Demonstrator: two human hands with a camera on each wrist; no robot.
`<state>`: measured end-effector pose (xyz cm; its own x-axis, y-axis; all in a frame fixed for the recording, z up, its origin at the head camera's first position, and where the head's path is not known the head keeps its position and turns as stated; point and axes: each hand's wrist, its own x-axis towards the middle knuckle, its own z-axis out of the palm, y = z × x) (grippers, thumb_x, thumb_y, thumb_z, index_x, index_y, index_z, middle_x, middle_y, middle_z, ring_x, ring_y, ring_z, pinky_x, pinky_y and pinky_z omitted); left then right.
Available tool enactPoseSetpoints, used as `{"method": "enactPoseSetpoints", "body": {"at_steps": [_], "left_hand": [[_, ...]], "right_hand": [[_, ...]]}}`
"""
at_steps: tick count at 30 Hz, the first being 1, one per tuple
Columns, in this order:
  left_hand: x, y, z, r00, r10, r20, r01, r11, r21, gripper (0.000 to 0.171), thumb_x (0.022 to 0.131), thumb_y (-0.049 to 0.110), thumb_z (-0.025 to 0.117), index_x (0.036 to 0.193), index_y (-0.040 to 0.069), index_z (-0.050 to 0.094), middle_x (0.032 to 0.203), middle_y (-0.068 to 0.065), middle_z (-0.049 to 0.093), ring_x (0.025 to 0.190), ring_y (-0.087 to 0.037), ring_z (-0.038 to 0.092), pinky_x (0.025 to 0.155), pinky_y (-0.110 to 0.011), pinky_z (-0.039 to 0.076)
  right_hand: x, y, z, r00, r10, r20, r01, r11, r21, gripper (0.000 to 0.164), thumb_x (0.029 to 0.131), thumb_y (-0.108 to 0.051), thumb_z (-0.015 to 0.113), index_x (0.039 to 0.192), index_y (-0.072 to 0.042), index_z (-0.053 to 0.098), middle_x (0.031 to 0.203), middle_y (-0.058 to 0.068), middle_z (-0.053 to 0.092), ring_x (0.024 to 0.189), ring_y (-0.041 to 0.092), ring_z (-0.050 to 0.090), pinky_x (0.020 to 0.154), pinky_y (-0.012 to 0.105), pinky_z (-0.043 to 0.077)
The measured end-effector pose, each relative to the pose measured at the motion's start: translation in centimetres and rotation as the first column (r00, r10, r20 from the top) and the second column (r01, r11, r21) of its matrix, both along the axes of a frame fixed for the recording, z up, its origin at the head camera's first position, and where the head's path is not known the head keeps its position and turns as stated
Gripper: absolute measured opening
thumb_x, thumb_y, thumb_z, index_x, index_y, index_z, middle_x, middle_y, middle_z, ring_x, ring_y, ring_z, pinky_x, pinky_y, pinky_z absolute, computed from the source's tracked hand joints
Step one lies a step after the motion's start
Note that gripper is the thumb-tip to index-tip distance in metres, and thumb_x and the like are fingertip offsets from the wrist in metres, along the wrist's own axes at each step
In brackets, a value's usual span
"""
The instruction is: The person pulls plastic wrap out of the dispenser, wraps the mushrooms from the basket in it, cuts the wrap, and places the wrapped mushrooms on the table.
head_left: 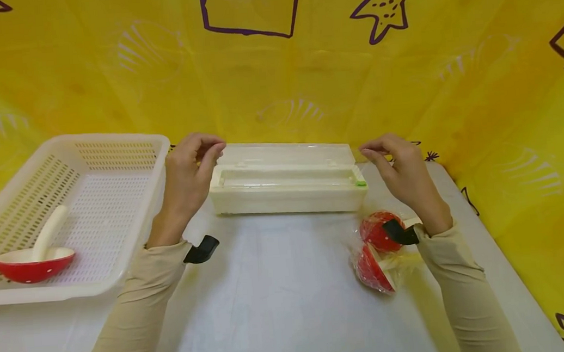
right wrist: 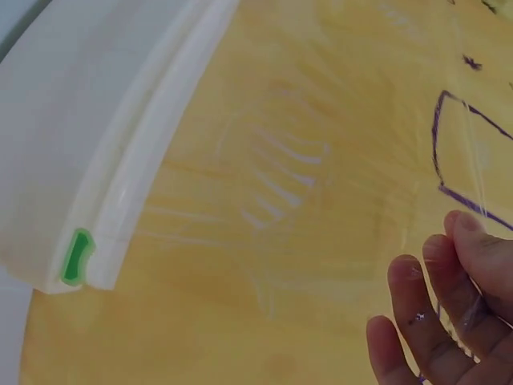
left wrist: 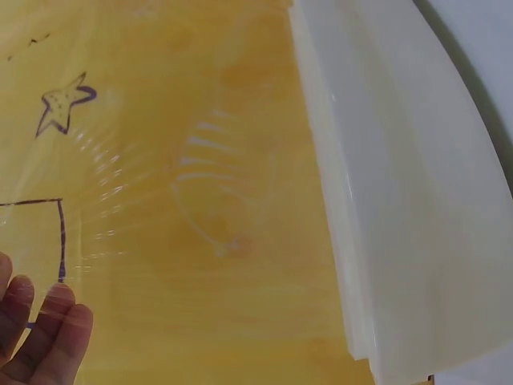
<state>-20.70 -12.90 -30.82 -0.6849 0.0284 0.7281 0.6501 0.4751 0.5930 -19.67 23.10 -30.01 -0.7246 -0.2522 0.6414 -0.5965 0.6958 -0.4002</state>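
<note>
A white cling film dispenser (head_left: 288, 198) lies at the back of the table, its see-through lid (head_left: 287, 154) raised behind it. My left hand (head_left: 187, 177) is above its left end and pinches one corner of a clear sheet of cling film (left wrist: 104, 208). Past the right end, my right hand (head_left: 401, 170) pinches the other side of the film between thumb and fingers. In both wrist views the film looks stretched, with fine creases and glints running from the fingers. A small green slider (right wrist: 77, 257) sits at the dispenser's right end.
Two red ladles, one in front (head_left: 373, 270) and one behind (head_left: 378, 229), lie film-wrapped under my right wrist. At left stands a white plastic basket (head_left: 117, 272) holding an unwrapped red ladle (head_left: 35, 268). A yellow patterned cloth (head_left: 275, 78) hangs close behind the dispenser.
</note>
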Motion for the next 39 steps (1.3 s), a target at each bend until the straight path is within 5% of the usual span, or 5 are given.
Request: {"method": "enactPoseSetpoints", "body": {"at_steps": [6,22,27,33,39], "left_hand": [[0.1,0.1,0.5,0.999,0.008,-0.041,-0.007,1.0,0.002,0.012,0.092,0.001,0.066,0.096,-0.01,0.068,0.088,-0.021,0.069,0.068,-0.014,0.058,0.067,-0.005,0.044],[1.0,0.3,2.0,0.994,0.028,-0.11,-0.03,0.999,-0.02,0.013,0.093,0.002,0.065,0.096,-0.01,0.068,0.09,-0.023,0.069,0.079,-0.017,0.061,0.076,-0.006,0.045],[1.6,0.2,2.8,0.99,0.023,-0.139,-0.026,0.999,-0.02,0.012,0.092,0.001,0.066,0.096,-0.011,0.067,0.09,-0.023,0.069,0.081,-0.008,0.059,0.078,-0.008,0.047],[2.7,-0.2,3.0,0.996,-0.007,-0.092,0.006,1.0,-0.009,0.011,0.09,0.0,0.068,0.095,-0.01,0.068,0.089,-0.023,0.067,0.082,0.008,0.055,0.078,-0.007,0.049],[4.3,-0.7,2.3,0.998,-0.065,-0.005,0.065,0.998,0.024,0.007,0.087,-0.007,0.068,0.094,-0.01,0.067,0.088,-0.019,0.066,0.082,0.006,0.058,0.079,-0.008,0.051]], "right_hand": [[0.1,-0.1,0.5,0.999,-0.003,-0.047,0.003,1.0,0.009,0.009,0.089,0.001,0.068,0.096,0.006,0.071,0.09,0.017,0.072,0.074,0.014,0.056,0.067,0.012,0.038],[1.2,-0.1,2.0,0.997,-0.008,-0.071,0.005,0.999,-0.041,0.01,0.089,0.003,0.067,0.097,0.007,0.07,0.092,0.019,0.071,0.083,0.0,0.055,0.077,0.009,0.04],[1.9,-0.2,2.8,0.994,0.001,-0.114,-0.006,0.999,-0.046,0.009,0.088,0.006,0.067,0.097,0.007,0.071,0.091,0.02,0.071,0.086,-0.009,0.053,0.074,0.009,0.039],[3.0,-0.1,3.0,0.993,0.037,-0.116,-0.043,0.998,-0.049,0.011,0.086,0.009,0.068,0.096,0.007,0.071,0.089,0.018,0.07,0.086,-0.009,0.052,0.08,0.009,0.042],[4.9,0.4,2.5,0.997,0.073,-0.03,-0.075,0.996,-0.04,0.019,0.081,0.014,0.07,0.097,0.004,0.073,0.091,0.013,0.072,0.088,-0.006,0.056,0.083,0.007,0.044]]}}
